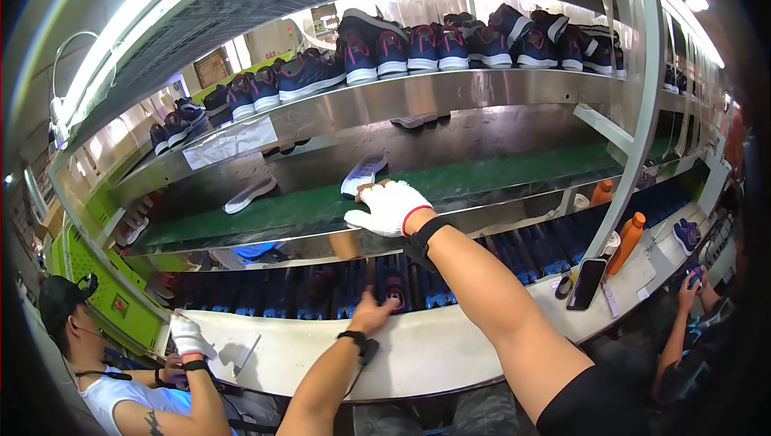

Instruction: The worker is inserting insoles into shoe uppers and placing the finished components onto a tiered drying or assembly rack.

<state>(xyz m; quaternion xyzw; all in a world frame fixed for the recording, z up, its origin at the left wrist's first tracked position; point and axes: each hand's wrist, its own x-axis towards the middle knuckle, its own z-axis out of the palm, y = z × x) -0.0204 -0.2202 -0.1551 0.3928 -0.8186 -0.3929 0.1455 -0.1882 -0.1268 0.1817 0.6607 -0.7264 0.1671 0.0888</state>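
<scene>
White-gloved right hand [389, 207] rests on the front edge of the green belt [498, 173], fingers curled loosely and grasping nothing visible. A pale shoe sole [363, 174] lies on the belt just beyond the fingertips, seemingly touching them. Bare left hand [371, 314] reaches to the lower belt, fingers spread, tips beside a dark shoe [393, 289]. A second sole [250, 194] lies well left of the gloved fingers. Finished shoes [450, 46] line the shelf above.
</scene>
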